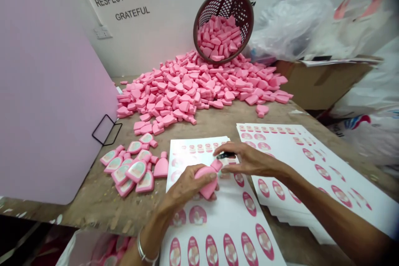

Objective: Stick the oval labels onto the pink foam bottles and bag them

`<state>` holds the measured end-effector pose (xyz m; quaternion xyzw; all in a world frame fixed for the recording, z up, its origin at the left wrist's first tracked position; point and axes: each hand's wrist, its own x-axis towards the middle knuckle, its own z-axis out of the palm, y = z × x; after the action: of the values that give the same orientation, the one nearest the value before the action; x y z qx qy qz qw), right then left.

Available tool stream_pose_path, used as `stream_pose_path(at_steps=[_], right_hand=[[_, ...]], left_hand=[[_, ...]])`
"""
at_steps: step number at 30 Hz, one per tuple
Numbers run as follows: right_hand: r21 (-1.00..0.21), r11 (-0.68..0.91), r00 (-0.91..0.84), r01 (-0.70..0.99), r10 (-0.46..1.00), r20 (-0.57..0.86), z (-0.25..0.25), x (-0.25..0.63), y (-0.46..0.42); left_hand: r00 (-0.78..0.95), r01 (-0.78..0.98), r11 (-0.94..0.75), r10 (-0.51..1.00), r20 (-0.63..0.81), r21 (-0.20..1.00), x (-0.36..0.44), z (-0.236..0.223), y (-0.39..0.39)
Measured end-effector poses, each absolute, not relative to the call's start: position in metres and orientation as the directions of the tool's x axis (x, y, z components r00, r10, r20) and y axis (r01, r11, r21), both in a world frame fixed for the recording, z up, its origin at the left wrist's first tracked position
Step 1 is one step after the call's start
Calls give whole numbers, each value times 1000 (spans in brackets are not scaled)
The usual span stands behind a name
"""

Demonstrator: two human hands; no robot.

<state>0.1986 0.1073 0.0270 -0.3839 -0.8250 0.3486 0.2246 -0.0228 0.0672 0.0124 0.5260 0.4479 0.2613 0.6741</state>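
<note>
My left hand is closed around a pink bottle-shaped piece, its neck pointing up and to the right. Close to that neck, my right hand pinches a small black tool between the fingers; its exact kind I cannot make out. Both hands are above a white sheet of pink printed stickers. Left of the sheet lies a cluster of similar pink pieces, most with a pale label on the face. One unlabelled pink piece rests against the sheet's left edge.
A big heap of pink pieces spills from a tipped brown basket. More sticker sheets are stacked at right. A pale panel with a black wire stand is at left. A cardboard box and plastic bags stand behind.
</note>
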Motion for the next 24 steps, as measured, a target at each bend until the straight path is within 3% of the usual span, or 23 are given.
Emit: stream_pose_path(at_steps=[3,5,10,13,24], right_hand=[[-749,306,-346,587,932,109,-7,207,97],[-669,276,-220,690,961,170,-32,211,89],[-394,363,-224,845,908,355,-59,208,73],[-320,382,-254,867,891,376,-58,206,70],[-538,330,-199,776,937,287,-54,206,80]], left_hand=[[272,-36,360,901,-337,932,-14,-4,55],[198,-46,351,921,-336,935,-8,-12,52],[210,-83,306,936,-283,948,10,-20,52],[242,-119,294,935,-259,948,16,-26,51],[240,-121,291,936,-256,949,16,-32,53]])
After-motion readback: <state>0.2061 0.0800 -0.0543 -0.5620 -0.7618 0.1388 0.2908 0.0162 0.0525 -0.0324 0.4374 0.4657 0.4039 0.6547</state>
